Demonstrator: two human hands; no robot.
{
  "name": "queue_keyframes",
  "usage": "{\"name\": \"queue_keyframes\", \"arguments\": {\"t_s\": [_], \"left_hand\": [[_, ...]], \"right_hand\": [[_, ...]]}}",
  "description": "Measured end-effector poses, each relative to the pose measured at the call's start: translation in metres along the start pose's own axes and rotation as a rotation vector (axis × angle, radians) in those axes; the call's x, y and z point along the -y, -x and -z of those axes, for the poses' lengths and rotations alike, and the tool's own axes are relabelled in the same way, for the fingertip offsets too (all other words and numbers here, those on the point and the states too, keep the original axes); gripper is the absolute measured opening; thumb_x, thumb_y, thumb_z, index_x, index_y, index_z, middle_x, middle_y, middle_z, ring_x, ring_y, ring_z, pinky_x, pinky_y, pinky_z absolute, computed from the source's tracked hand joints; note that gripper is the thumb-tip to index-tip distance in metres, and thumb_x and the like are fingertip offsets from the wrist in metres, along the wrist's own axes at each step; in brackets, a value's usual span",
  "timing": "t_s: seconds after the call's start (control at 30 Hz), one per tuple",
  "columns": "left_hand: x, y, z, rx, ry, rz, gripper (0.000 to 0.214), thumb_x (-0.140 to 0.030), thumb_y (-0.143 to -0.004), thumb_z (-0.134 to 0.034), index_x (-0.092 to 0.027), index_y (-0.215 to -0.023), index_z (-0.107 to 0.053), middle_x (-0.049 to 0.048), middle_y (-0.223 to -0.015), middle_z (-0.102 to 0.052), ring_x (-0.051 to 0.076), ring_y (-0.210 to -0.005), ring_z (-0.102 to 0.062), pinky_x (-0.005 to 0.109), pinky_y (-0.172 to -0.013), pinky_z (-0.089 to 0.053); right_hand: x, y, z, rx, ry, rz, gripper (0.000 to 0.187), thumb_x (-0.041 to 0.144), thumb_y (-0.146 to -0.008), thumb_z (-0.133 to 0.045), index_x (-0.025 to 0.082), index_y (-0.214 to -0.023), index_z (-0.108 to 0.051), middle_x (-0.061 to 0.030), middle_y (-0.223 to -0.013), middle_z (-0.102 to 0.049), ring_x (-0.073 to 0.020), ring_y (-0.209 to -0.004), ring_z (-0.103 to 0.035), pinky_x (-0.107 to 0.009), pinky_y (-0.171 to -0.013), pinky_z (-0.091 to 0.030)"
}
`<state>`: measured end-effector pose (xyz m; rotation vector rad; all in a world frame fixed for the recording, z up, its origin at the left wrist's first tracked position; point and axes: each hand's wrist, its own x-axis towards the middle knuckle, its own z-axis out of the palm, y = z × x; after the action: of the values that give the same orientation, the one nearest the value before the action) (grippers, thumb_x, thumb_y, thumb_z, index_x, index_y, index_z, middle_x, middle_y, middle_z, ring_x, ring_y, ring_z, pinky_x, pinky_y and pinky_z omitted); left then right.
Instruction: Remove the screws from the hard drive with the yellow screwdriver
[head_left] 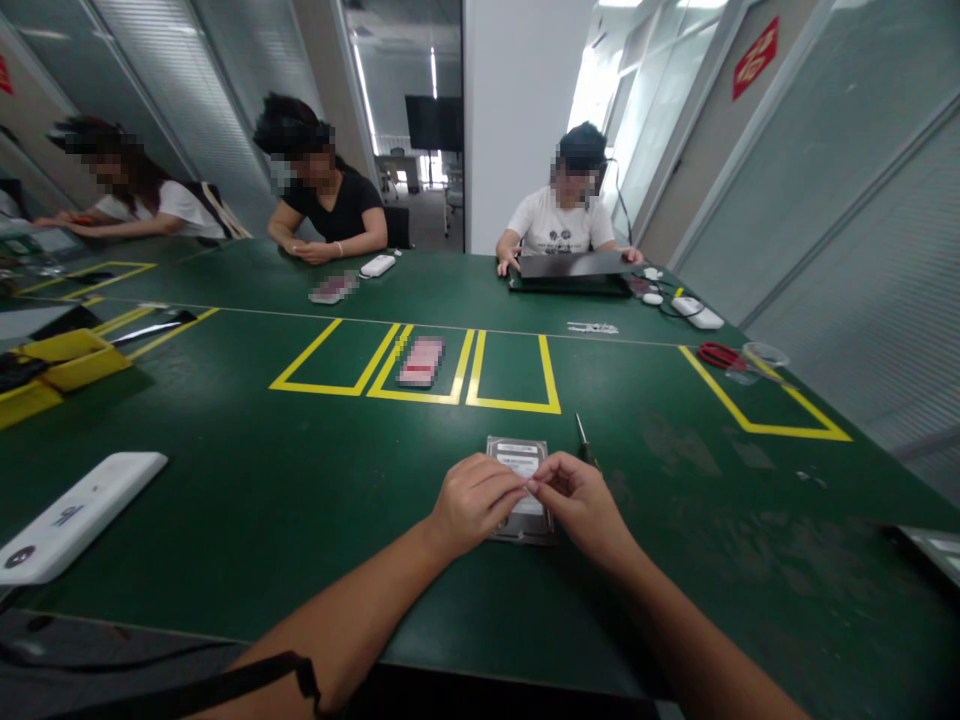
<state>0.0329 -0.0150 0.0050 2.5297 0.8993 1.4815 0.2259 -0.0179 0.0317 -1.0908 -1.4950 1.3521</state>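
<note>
A hard disk drive (517,450) with a white label lies flat on the green table, partly covered by my hands. Over its left side is my left hand (476,500), fingers pressed together. My right hand (577,500) meets it above the drive, thumb and forefinger pinched. The fingertips of both hands touch; whatever may be between them is too small or hidden to make out. Just beyond my right hand, a screwdriver (583,440) rests on the table with its metal tip pointing away from me.
Yellow tape (514,406) marks squares ahead, one holding a pink phone (421,361). At left are a white device (79,515) and yellow bins (75,362). Red-handled scissors (721,355) lie at right. Across the table, one person handles a dark panel (574,265); two others sit further left.
</note>
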Motion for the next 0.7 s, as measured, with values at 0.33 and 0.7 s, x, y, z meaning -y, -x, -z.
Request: {"name": "queue_keyframes", "arguments": {"t_s": [0.33,0.7], "left_hand": [[0.003,0.001,-0.001,0.027,-0.001,0.006,0.009,-0.021,-0.093,-0.064,-0.018,-0.096,-0.072,0.0054,-0.087,-0.076,0.017,-0.078,-0.070,0.033,-0.074,-0.055],[0.004,-0.002,-0.001,0.098,-0.025,0.097,0.015,-0.025,-0.095,-0.058,-0.018,-0.091,-0.070,0.0054,-0.081,-0.073,0.018,-0.074,-0.064,0.033,-0.072,-0.051]], "right_hand": [[-0.006,0.001,0.000,-0.030,0.000,-0.018,0.035,0.047,-0.076,-0.077,0.016,-0.079,-0.059,-0.0004,-0.071,-0.061,-0.0128,-0.065,-0.056,-0.024,-0.061,-0.044],[-0.004,0.007,0.013,-0.014,0.597,0.273,0.014,0.028,-0.093,-0.056,0.021,-0.093,-0.068,-0.0020,-0.086,-0.070,-0.0159,-0.074,-0.064,-0.028,-0.071,-0.048]]}}
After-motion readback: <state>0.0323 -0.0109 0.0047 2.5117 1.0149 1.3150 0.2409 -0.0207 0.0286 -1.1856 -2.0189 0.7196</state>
